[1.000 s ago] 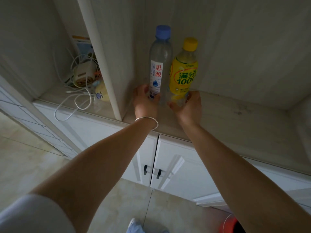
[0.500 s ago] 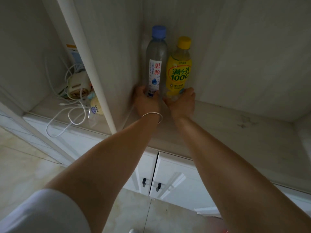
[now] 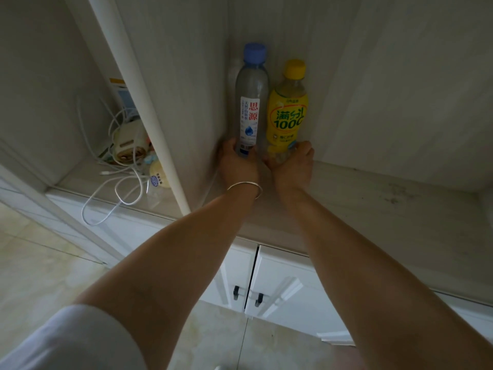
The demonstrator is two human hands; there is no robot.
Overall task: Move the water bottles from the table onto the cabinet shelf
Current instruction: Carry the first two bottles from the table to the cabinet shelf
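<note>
Head view, left hand: the left hand (image 3: 238, 165) curls round the base of the clear water bottle (image 3: 250, 102), blue cap up.
Head view, right hand: the right hand (image 3: 290, 166) grips the foot of the yellow drink bottle (image 3: 287, 110).
Head view, placement: both stand upright on the cabinet shelf (image 3: 373, 193), side by side, tucked into the back corner by the divider panel (image 3: 170, 102).
Step, my read: settle both bases flat, then ease the fingers off straight back, so neither bottle tips.
Watch-out: they sit very close; a dragged thumb could topple one.
Next door: white cables (image 3: 117, 182) lie beyond the divider.
</note>
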